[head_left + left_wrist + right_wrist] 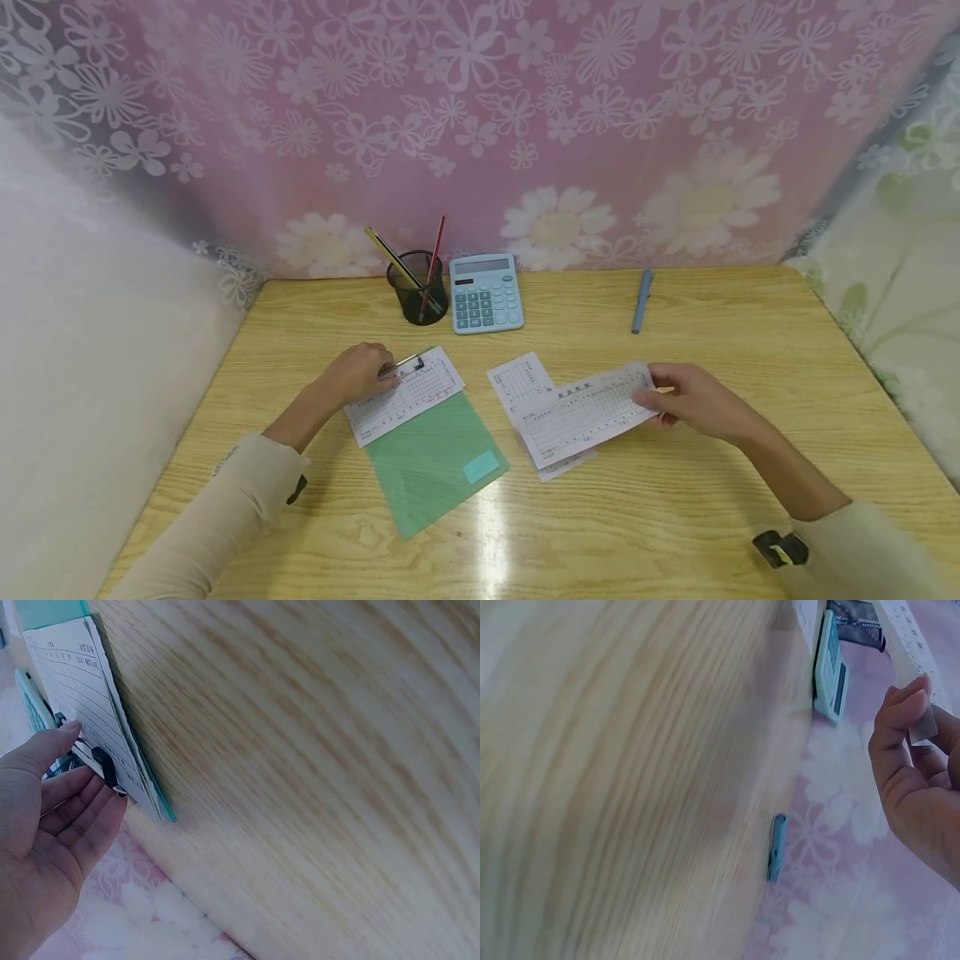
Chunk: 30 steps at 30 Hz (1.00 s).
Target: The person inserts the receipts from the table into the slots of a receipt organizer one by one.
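A green clipboard (pixel 431 475) lies slanted on the table, printed forms (pixel 408 396) covering its upper part and a light-blue label near its lower right corner. My left hand (pixel 362 375) is at its top edge. In the left wrist view, the thumb and fingers of that hand pinch the metal clip (pixel 105 766) with black ends. My right hand (pixel 693 400) pinches the right end of a printed form (pixel 585 412), held slanting over other slips. One of those, a smaller printed slip (pixel 521 379), sticks out at the upper left; another edge shows beneath.
Behind the clipboard stand a black mesh pen cup (pixel 422 304) with several pencils and a light-blue calculator (pixel 486 296). A blue pen (pixel 642 302) lies at the back right. Flowered cloth (pixel 480 142) hangs along the table's back edge.
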### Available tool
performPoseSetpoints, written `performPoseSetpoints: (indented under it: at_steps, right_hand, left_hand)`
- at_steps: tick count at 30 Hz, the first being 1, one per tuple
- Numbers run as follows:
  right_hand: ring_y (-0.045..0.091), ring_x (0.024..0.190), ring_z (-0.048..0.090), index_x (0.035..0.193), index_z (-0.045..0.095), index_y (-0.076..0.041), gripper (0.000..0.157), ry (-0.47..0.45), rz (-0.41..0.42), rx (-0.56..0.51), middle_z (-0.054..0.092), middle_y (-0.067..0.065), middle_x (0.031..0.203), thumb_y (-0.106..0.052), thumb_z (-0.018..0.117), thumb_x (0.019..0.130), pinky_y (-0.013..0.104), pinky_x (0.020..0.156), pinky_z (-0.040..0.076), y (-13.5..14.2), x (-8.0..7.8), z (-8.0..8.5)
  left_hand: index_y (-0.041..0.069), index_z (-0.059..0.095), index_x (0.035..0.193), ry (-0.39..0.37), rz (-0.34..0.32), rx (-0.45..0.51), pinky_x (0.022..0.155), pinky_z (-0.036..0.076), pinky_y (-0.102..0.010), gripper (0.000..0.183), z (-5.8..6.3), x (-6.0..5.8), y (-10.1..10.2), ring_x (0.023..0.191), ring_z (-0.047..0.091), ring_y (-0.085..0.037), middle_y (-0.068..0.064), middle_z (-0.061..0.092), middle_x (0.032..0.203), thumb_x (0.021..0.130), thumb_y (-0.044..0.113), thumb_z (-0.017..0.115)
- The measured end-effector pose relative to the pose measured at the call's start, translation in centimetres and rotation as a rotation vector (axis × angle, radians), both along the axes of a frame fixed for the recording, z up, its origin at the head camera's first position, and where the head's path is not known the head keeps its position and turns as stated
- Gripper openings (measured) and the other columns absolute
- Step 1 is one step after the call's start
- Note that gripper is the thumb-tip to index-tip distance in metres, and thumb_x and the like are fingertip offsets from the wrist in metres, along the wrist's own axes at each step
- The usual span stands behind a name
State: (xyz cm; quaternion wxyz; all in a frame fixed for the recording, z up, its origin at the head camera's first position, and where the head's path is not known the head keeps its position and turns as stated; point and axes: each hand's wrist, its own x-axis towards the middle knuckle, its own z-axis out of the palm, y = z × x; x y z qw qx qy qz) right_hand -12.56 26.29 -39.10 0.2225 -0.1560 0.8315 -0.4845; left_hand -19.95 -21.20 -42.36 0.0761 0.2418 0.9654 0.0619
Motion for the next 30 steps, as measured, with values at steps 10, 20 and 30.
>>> performPoseSetpoints:
  at_steps: [10, 20, 30]
  right_hand:
    - [0.021, 0.068, 0.058, 0.102, 0.064, 0.001, 0.023, 0.007, -0.103, -0.018, 0.066, 0.012, 0.084, -0.020, 0.061, 0.092, 0.033, 0.063, 0.051, -6.8, -2.9, -1.1]
    - [0.009, 0.057, 0.059, 0.101, 0.066, 0.002, 0.019, -0.152, -0.190, -0.071, 0.065, 0.003, 0.067, -0.013, 0.063, 0.090, 0.025, 0.056, 0.051, -14.0, -5.1, -2.1]
    - [0.010, 0.056, 0.064, 0.095, 0.066, 0.004, 0.014, -0.238, -0.214, -0.057, 0.066, 0.006, 0.065, -0.008, 0.063, 0.089, 0.027, 0.060, 0.056, -19.0, -6.0, -3.6]
  left_hand:
    - [0.007, 0.067, 0.086, -0.005, 0.006, -0.004, 0.059, 0.035, -0.025, 0.022, 0.1, 0.1, 0.1, 0.064, 0.044, -0.012, 0.001, 0.054, 0.073, 0.086, 0.028, 0.070]
    - [0.006, 0.068, 0.087, -0.001, 0.011, -0.005, 0.059, 0.036, -0.025, 0.022, -0.2, 0.0, 0.0, 0.064, 0.045, -0.012, 0.001, 0.055, 0.073, 0.085, 0.028, 0.070]
    - [0.006, 0.068, 0.087, 0.001, 0.007, 0.008, 0.060, 0.036, -0.026, 0.021, -0.2, 0.0, 0.1, 0.064, 0.045, -0.012, 0.001, 0.055, 0.073, 0.085, 0.027, 0.070]
